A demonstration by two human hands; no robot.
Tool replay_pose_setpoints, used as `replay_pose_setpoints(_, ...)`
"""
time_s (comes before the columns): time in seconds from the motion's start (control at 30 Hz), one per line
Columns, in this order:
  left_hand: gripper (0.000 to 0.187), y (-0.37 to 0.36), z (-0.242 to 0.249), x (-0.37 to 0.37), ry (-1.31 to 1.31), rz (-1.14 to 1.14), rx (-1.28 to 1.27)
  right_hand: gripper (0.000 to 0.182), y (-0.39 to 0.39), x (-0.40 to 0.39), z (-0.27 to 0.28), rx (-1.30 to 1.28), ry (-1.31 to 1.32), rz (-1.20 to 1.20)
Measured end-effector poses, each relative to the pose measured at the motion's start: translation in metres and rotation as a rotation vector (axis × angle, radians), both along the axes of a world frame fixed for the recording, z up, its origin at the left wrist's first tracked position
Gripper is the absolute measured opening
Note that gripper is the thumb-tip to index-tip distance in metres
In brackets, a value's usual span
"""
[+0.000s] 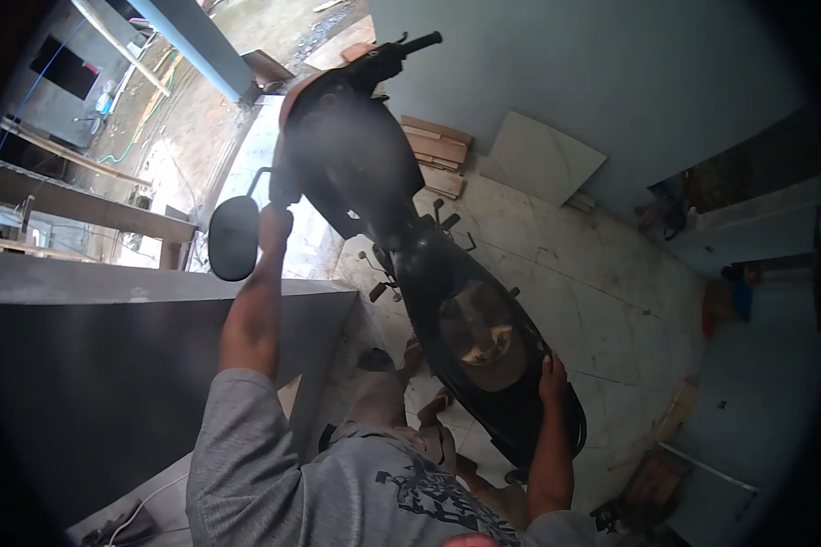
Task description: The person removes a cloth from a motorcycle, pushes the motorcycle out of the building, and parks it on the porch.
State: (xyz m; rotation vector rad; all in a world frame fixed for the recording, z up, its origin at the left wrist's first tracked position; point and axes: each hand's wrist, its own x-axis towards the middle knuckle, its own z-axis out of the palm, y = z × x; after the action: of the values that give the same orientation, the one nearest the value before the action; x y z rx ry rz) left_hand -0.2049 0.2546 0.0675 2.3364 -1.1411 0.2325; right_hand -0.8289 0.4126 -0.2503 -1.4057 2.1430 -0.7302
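A dark motorbike [410,255] stands upright across the tiled floor, its front toward the upper left. My left hand [276,226] is closed around the left end of its handlebar, just beside the round-cornered mirror [234,239]; the grip itself is mostly covered by the hand. Toward the rear, my right hand [552,372] grips the side edge by the back of the black seat [472,319]. The right handlebar grip [421,43] points away at the top, untouched. Below the bars, the front leg shield [365,159] looks hazy through glare.
A dark-faced low wall [137,383] runs close on my left. Wooden boards [438,150] and a tile slab [543,157] lie along the blue-grey wall [611,73]. A blue post [196,46] stands by the bright opening at upper left. A doorway is at right.
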Motion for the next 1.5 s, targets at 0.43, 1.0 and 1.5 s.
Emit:
replay_pose_setpoints(0.43,0.026,-0.033,-0.089,0.103,-0.070,-0.102,-0.139,0.046,0.087,-0.097,-0.015,0.232,0.189,-0.114)
replay_pose_setpoints(1.0,0.023,-0.018,-0.074,0.038,-0.018,0.082,-0.112,0.057,0.061,-0.115,-0.011,0.344,0.048,0.065)
replay_pose_setpoints(1.5,0.028,-0.017,-0.090,0.052,0.374,0.085,-0.226,0.077,0.039,-0.119,0.017,0.628,0.074,0.187)
